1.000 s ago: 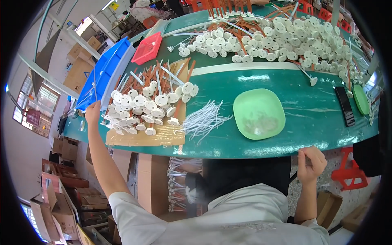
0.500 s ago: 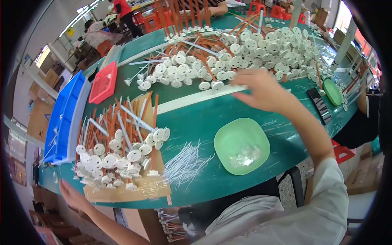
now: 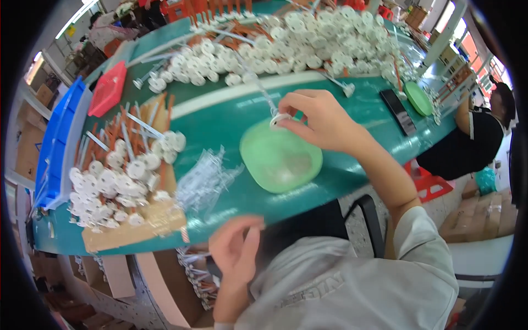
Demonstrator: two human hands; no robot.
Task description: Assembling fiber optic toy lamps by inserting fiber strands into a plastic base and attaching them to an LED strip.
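White disc-headed part pinched in right hand over green bowl; left hand near the lap, loosely curled, apparently empty. Finished pile small; large heap remains.

Green table bears white discs, light-green bowl.

Small-parts assembly workshop. A long green worktable carried heaps of identical white disc-headed parts, orange rods and clear pins; blue bins, cardboard cartons and a seated co-worker stood alongside.
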